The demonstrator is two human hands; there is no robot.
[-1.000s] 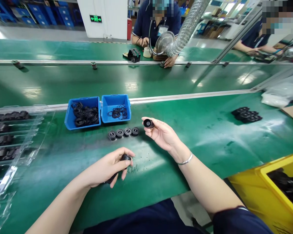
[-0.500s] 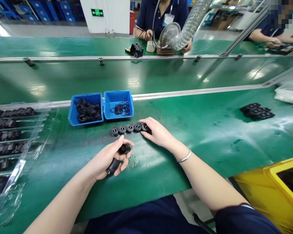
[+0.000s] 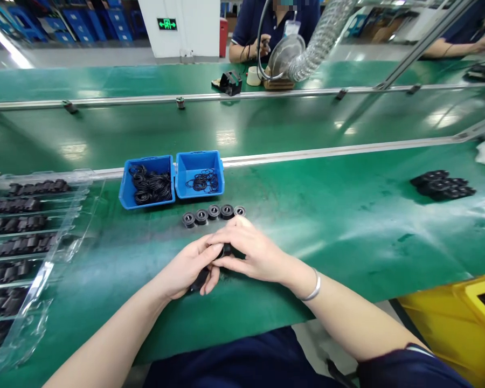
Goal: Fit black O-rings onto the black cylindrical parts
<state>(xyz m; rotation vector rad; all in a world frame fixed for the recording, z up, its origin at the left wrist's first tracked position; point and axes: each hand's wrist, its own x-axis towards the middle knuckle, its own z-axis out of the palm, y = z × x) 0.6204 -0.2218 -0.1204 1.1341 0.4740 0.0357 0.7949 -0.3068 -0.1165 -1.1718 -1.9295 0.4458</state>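
Observation:
My left hand (image 3: 186,265) is closed around black cylindrical parts. One black cylindrical part (image 3: 227,249) shows between the fingertips of both hands, and another dark cylinder (image 3: 200,280) lies lower in the left palm, mostly covered by fingers. My right hand (image 3: 256,249), with a silver bracelet on its wrist, pinches the upper part from the right side. Just beyond the hands, several round black pieces (image 3: 214,212) with hollow centres stand in a row on the green table (image 3: 347,242). The right-hand fingers partly cover the row's right end.
Behind the row sit a blue bin (image 3: 147,206) of black rings and a second blue bin (image 3: 198,194) with fewer rings. Clear trays (image 3: 44,280) of black parts lie left. Black cylinders (image 3: 442,184) cluster right, above a yellow crate (image 3: 436,323). A co-worker (image 3: 275,27) sits opposite.
My right hand has come from the row's right end back to my left hand and closed on the upper part there. My left fingers have closed more. The co-worker's hand opposite has risen.

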